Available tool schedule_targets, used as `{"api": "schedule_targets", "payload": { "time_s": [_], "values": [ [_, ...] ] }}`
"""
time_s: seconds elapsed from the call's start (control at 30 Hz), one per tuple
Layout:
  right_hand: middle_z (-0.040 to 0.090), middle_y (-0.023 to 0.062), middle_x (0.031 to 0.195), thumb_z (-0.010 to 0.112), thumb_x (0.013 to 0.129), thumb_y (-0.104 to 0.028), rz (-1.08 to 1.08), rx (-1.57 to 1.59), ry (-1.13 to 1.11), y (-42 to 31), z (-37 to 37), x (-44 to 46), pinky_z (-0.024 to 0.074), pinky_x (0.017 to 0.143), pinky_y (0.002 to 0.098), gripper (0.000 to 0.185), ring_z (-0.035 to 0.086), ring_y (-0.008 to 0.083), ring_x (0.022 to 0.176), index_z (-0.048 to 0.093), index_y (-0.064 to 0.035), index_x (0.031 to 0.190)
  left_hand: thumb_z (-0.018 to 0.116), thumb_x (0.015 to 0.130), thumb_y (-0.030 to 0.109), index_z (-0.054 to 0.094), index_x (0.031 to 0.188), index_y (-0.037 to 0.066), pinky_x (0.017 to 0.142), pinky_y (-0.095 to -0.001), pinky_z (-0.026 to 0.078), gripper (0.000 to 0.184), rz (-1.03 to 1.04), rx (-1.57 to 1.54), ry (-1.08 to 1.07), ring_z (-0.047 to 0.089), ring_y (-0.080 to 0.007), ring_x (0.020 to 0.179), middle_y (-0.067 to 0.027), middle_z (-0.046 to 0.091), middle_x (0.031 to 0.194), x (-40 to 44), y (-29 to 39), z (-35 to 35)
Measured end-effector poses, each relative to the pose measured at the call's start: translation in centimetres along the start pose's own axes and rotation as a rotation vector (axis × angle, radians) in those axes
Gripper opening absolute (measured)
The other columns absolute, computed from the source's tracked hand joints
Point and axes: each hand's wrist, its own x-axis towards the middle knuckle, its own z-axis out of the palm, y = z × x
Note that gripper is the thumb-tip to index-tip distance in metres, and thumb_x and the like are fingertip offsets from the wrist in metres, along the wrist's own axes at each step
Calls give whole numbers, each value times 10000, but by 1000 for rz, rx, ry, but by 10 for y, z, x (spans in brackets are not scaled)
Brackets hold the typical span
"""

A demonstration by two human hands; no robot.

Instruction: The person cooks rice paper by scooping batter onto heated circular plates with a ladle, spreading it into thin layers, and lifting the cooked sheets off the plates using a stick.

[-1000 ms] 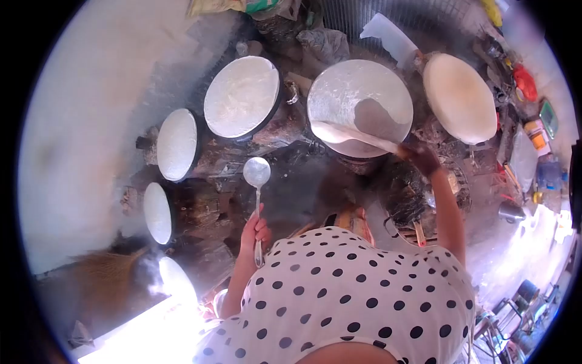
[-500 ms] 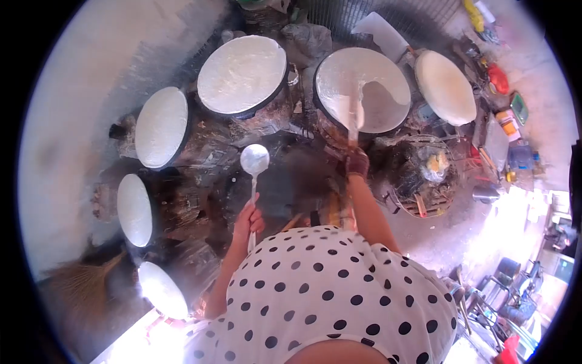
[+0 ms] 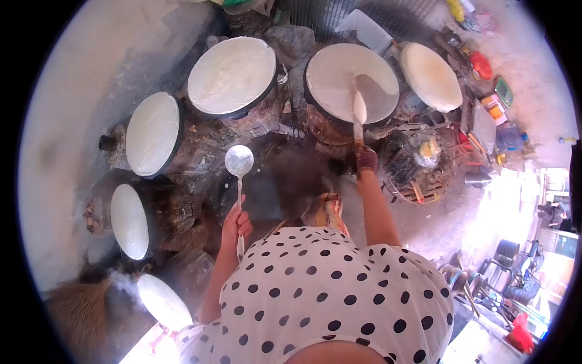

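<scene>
My left hand (image 3: pixel 236 223) is closed round the handle of a metal ladle (image 3: pixel 239 161), its round bowl pointing away from me over the dark floor. My right hand (image 3: pixel 366 159), in a dark glove, grips a batter-coated wooden spreader (image 3: pixel 359 110). The spreader reaches over a round griddle (image 3: pixel 324 70), with a thick white smear of batter on its blade. Pale batter covers much of that griddle; a darker grey patch shows on the right of the blade. Whether the blade touches the surface I cannot tell.
More round griddles with white sheets curve to the left: one (image 3: pixel 232 76), another (image 3: pixel 153 134), a third (image 3: pixel 129 221), and a steaming one (image 3: pixel 163 302). To the right lies a cream-coloured round (image 3: pixel 430 77) above a wire-rimmed basket (image 3: pixel 418 188). A straw broom (image 3: pixel 76 309) stands lower left.
The spreader and my right hand have shifted slightly, and the dark patch on the griddle has changed shape, now smaller. The ladle stays in my left hand. The whole view has turned a little.
</scene>
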Motion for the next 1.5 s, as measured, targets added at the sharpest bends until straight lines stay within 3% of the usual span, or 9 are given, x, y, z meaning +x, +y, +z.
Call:
{"api": "schedule_targets", "payload": {
  "time_s": [0.27,0.47,0.8,0.9,1.13,1.23,1.3,1.37,1.5],
  "values": [
    [668,34,971,457,903,-265,-386,-929,-97,-21,31,11,512,755,323,264,633,199,887,631,-143,1060,348,1001,222,387,1371,159,384,-242,296,378,-30,43,-68,297,-61,378,43,337,603,24,-4,30],
    [665,-12,975,429,925,-325,402,208,-224,31,-48,9,502,777,292,299,621,134,906,625,-180,1098,358,1003,229,410,1352,152,395,-228,302,361,-27,86,-111,306,-47,381,54,344,605,31,-3,78],
    [666,130,939,429,918,-159,-789,-1166,-253,47,-54,31,526,738,361,271,664,269,806,611,-91,1108,311,1015,213,334,1405,190,372,-222,295,391,-68,101,-164,312,-40,372,64,333,581,65,-17,129],
    [656,139,976,380,942,-182,-422,318,-285,121,-66,49,512,792,374,315,651,272,914,600,-90,1148,315,1014,212,343,1401,190,368,-220,289,389,-40,139,-174,310,-39,373,67,335,582,70,-18,140],
    [641,148,1082,449,931,-223,213,-247,-199,-58,-166,101,483,832,376,328,604,282,1041,575,-59,1185,360,998,205,408,1349,161,393,-225,317,357,-59,-8,-181,317,-55,389,44,339,589,77,-24,145],
    [642,175,1059,471,922,-264,-643,-1006,48,32,-98,120,481,827,375,347,619,292,1008,569,-77,1197,373,997,208,415,1344,160,393,-224,313,353,-53,-11,-248,313,-55,391,46,339,594,77,-22,141],
    [622,160,1122,421,938,-263,-645,-300,152,-16,-107,70,471,864,383,366,601,284,1048,553,-86,1231,347,1005,213,381,1372,171,388,-229,310,371,-20,35,-186,319,-53,385,52,333,590,66,-19,149],
    [592,161,1187,428,938,-219,206,239,223,-64,-108,28,471,885,371,376,597,276,1058,518,-91,1280,321,1013,218,348,1399,181,382,-233,307,389,6,86,-119,326,-51,380,57,327,586,62,-18,148],
    [660,216,933,477,919,-347,53,124,241,-48,-30,49,484,789,425,397,642,349,915,561,-128,1239,314,1015,241,352,1397,203,383,-240,302,385,-46,189,-148,308,-46,374,66,307,582,63,-18,133]
  ]
}}
